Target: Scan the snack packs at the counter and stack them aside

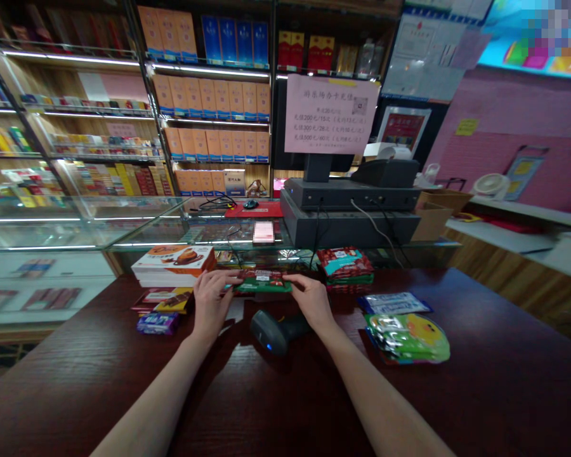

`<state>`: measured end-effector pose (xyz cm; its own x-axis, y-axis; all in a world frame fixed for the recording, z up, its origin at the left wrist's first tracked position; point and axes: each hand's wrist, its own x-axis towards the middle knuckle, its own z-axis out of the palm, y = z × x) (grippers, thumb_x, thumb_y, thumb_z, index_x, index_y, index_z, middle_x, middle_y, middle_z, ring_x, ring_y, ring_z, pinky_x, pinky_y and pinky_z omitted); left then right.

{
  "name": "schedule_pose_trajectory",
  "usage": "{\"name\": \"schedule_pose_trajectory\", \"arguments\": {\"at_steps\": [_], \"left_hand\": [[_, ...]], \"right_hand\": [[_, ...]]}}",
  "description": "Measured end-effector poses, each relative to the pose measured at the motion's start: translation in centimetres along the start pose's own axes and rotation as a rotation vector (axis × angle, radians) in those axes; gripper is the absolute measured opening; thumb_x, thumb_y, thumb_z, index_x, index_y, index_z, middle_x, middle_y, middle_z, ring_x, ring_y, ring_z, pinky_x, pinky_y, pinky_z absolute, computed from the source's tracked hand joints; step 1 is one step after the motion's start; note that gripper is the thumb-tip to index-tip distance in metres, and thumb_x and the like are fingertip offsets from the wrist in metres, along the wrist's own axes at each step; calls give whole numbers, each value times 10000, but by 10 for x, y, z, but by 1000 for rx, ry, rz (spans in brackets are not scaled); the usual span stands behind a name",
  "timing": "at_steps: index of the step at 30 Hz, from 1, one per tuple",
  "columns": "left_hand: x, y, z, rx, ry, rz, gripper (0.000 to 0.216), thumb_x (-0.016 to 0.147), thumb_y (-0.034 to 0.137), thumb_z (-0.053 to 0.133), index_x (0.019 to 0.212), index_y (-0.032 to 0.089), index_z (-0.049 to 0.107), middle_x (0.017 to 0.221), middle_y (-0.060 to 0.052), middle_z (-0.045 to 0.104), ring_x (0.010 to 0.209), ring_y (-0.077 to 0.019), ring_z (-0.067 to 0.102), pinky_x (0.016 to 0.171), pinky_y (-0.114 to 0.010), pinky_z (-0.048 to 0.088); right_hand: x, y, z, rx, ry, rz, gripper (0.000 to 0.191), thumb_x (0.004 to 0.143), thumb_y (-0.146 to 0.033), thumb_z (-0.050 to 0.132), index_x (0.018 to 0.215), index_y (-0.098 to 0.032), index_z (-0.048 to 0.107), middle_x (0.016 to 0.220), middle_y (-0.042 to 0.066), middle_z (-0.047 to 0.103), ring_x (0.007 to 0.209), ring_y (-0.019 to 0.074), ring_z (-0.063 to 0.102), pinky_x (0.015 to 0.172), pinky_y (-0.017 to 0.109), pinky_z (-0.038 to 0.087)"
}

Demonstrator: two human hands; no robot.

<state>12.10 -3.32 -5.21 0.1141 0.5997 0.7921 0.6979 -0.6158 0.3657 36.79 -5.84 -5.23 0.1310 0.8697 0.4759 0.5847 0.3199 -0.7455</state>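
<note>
Between my two hands a green and dark red snack packet (261,281) is held by its ends, a little above the far side of the dark wooden counter (247,406). My left hand (214,298) pinches its left end; my right hand (313,300) pinches the right end. On the counter below the packet lies a black barcode scanner (271,333) with a small blue light, its handle pointing toward my right hand. To the left of my left hand are a white and orange box (174,265), a yellow and red chocolate packet (177,300) and a purple packet (157,323).
Right of my hands are stacked red and green packets (346,265), a blue-white packet (397,303) and a green duck-faced package (409,337). Behind stands a cash register (352,209) with a pink sign (330,114), beside a glass display case (143,222) and shelves of boxes.
</note>
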Motion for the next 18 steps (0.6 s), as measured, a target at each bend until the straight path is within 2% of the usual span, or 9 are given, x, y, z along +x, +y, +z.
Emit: {"name": "schedule_pose_trajectory", "arguments": {"at_steps": [3,6,12,15,18], "left_hand": [[0,-1,-1,34,-16,-35,190,884,171,573,906,282,726,1076,-2,758,1035,-231,621,991,-446,390],[-1,-3,-1,56,-37,-70,194,885,176,579,912,291,731,1105,5,755,1048,-237,609,971,-442,382],[-1,-5,-2,62,-62,-139,217,880,170,567,929,300,734,1213,6,728,1076,-247,599,980,-462,373],[-1,-5,-2,50,-72,-164,220,872,174,564,944,295,733,1226,-3,726,1064,-246,607,983,-466,382],[0,-5,-3,35,-80,-171,217,881,196,553,949,298,732,1219,-6,730,1064,-248,626,990,-474,385]], "right_hand": [[0,-2,0,-19,-33,0,279,841,-222,655,1084,-293,773,1045,8,788,963,234,741,917,355,559],[1,-2,0,-34,-87,-25,357,820,-211,672,1163,-285,743,1101,19,775,1012,238,732,960,373,552],[2,-3,-7,-58,-196,-118,603,762,-99,636,1335,-286,631,1359,36,651,1271,223,604,1115,395,447],[1,-7,-11,-83,-250,-106,699,729,-172,741,1402,-258,571,1484,99,532,1388,262,487,1167,439,373],[0,-8,-11,-79,-273,-81,776,701,-309,826,1422,-249,546,1534,136,460,1416,289,447,1170,467,354]]}}
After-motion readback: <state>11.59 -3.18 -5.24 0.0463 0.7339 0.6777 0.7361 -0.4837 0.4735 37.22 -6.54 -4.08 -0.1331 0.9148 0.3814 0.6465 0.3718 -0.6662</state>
